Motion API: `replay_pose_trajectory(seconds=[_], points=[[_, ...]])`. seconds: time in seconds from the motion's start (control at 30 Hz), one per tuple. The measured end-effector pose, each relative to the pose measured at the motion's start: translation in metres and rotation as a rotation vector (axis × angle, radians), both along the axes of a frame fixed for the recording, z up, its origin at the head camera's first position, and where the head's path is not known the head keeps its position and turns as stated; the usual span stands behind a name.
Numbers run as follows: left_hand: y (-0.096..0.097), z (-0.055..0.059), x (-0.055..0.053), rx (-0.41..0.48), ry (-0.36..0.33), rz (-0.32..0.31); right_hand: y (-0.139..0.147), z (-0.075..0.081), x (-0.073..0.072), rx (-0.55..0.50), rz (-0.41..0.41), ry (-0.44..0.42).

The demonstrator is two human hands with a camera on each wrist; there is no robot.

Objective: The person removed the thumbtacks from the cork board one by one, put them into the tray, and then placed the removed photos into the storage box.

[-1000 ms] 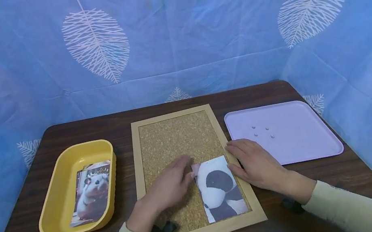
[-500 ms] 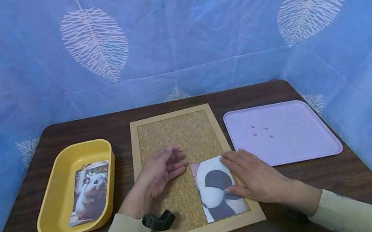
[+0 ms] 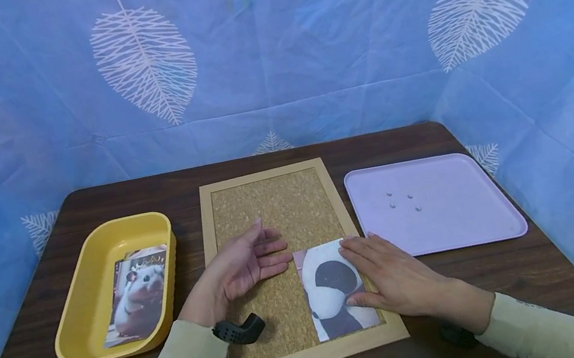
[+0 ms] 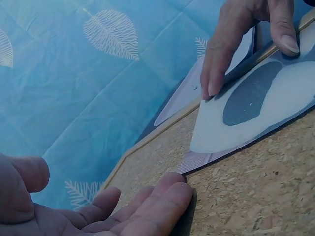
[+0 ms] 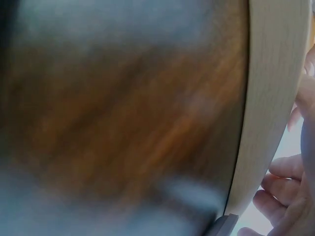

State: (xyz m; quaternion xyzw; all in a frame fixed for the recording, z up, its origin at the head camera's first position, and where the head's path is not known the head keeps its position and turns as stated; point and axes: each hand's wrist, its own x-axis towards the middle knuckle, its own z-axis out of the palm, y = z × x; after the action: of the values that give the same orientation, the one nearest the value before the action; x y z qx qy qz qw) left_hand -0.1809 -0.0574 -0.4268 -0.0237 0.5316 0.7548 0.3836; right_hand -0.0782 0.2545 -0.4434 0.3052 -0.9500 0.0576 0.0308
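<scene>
A photo card (image 3: 331,289) with a grey-and-white animal picture lies on the lower right of a wood-framed cork board (image 3: 268,340). My right hand (image 3: 394,275) rests across the board's right frame, its fingertips on the card's upper right edge and its thumb on the picture. At the card's upper left corner, my left hand (image 3: 246,262) is turned palm inward with fingers extended, holding nothing. The left wrist view shows these left fingers (image 4: 162,201) low over the cork, right beside the card's corner (image 4: 189,164).
On the left stands a yellow bin (image 3: 75,309) with photo cards (image 3: 138,299) inside, a hamster picture on top. A lilac tray (image 3: 461,200) carrying several tiny pins (image 3: 410,197) lies right of the board. A blue leaf-patterned cloth (image 3: 266,56) hangs behind the dark table (image 3: 180,190).
My left hand has drawn back from the card's left edge and turned its palm inward. My right hand has slid from the frame onto the card's right edge. The card stays in place.
</scene>
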Motion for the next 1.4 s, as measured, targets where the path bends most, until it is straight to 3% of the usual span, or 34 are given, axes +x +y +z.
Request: replay_pose_trajectory(seconds=[0.57, 0.8, 1.03, 1.4], points=[[0.010, -0.002, 0.001, 0.062, 0.036, -0.077, 0.000, -0.002, 0.001, 0.000, -0.025, -0.055], [0.013, -0.006, 0.003, 0.053, 0.096, -0.152, 0.000, -0.003, 0.002, -0.004, -0.023, -0.033], [0.012, -0.012, 0.008, 0.108, 0.095, -0.218, -0.001, -0.003, 0.003, -0.003, -0.031, -0.049], [0.019, -0.016, 0.022, 0.021, 0.090, -0.243, -0.002, -0.001, 0.003, 0.015, -0.045, -0.059]])
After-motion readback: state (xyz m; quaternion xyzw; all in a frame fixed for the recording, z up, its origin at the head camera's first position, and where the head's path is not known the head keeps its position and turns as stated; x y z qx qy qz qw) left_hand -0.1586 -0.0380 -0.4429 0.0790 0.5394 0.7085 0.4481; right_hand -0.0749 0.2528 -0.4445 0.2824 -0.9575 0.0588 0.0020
